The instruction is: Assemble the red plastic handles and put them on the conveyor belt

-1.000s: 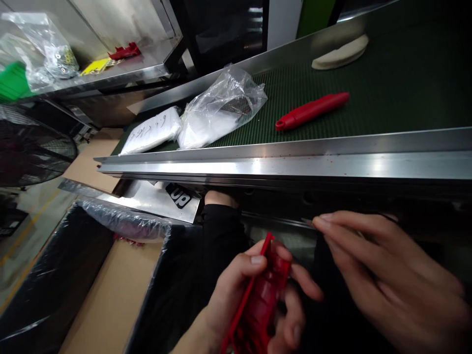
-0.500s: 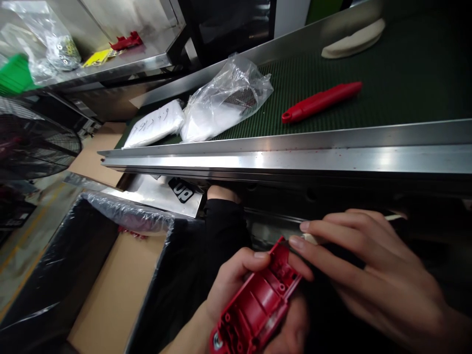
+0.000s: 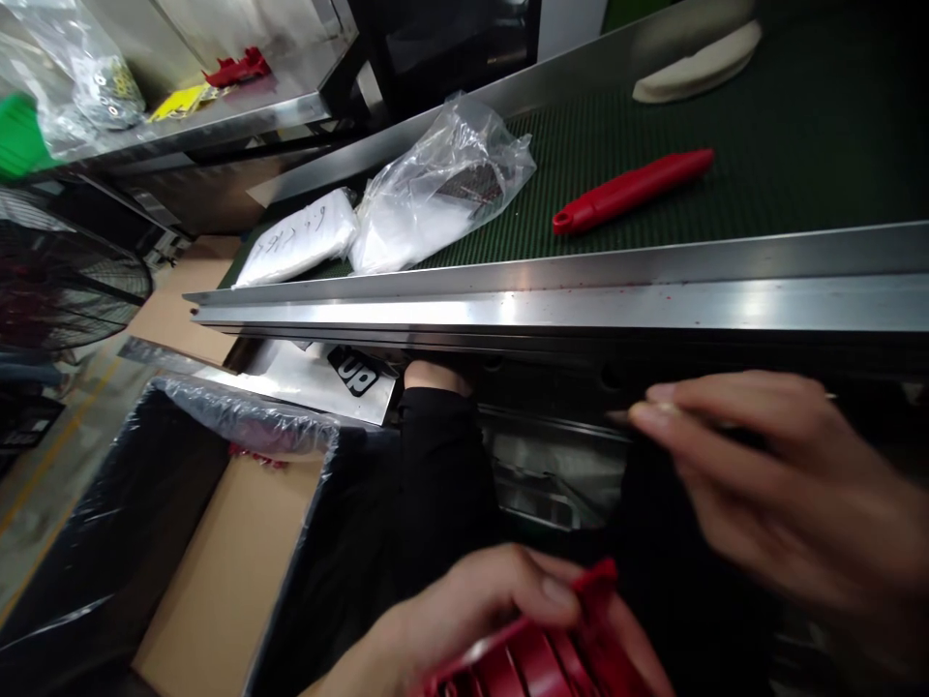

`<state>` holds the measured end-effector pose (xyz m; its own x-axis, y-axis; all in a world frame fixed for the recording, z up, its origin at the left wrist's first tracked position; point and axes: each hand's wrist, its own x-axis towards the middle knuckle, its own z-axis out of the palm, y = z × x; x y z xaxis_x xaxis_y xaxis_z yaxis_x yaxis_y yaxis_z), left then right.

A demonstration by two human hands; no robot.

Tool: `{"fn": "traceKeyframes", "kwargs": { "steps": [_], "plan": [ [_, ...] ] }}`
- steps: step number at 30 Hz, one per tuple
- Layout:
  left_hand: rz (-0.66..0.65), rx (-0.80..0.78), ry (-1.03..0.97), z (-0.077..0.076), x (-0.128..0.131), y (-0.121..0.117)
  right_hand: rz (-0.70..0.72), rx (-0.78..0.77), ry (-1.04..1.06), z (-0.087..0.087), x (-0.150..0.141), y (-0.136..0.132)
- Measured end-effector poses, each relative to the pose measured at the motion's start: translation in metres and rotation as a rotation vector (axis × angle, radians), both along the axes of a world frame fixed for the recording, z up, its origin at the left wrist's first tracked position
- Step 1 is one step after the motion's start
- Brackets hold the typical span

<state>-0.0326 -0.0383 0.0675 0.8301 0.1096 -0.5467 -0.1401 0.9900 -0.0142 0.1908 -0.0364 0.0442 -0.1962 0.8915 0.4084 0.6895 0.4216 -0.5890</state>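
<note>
My left hand [image 3: 500,590], low in the middle of the view, is closed round a red plastic housing half [image 3: 541,668]. The housing's ribbed hollow inside faces up, and its lower part is cut off by the frame's bottom edge. To the right and higher, my right hand [image 3: 776,465] is held apart from the housing. Its thumb and forefinger are pinched together on a thin thing, mostly hidden and blurred. A long red plastic part [image 3: 633,192] lies on the green ribbed belt [image 3: 820,174] beyond the metal rail [image 3: 581,302].
Clear plastic bags [image 3: 442,194] and a white packet [image 3: 297,237] lie on the belt, with a pale curved piece [image 3: 697,63] farther back. A black-lined carton [image 3: 218,561] stands at left. Below the rail is a black-clothed limb [image 3: 442,455]. A fan [image 3: 65,266] stands far left.
My left hand and the red housing have moved down, partly out of view. My right hand has drawn away from the housing, up and to the right, its fingers now pinched tighter.
</note>
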Motion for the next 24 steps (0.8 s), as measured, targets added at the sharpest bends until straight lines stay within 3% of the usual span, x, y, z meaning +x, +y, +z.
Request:
{"fn": "traceKeyframes", "kwargs": {
  "steps": [2, 5, 9, 12, 17, 24],
  "plan": [
    [0.004, 0.013, 0.029, -0.005, 0.001, -0.005, -0.011, 0.023, 0.025, 0.006, 0.004, 0.002],
    [0.177, -0.006, 0.039, -0.011, 0.001, -0.003, 0.037, -0.023, 0.052, 0.015, -0.001, -0.003],
    [0.429, 0.077, 0.255, -0.009, 0.004, 0.023, 0.139, -0.115, 0.051, 0.021, -0.025, -0.022],
    [0.538, 0.159, 0.341, -0.004, 0.007, 0.039, 0.198, -0.119, 0.053, 0.019, -0.045, -0.038],
    [0.585, 0.177, 0.400, -0.001, 0.012, 0.045, 0.212, -0.155, 0.005, 0.014, -0.061, -0.047],
    [0.589, 0.224, 0.414, 0.002, 0.012, 0.046, 0.233, -0.149, -0.030, 0.011, -0.060, -0.044]
  ]
}}
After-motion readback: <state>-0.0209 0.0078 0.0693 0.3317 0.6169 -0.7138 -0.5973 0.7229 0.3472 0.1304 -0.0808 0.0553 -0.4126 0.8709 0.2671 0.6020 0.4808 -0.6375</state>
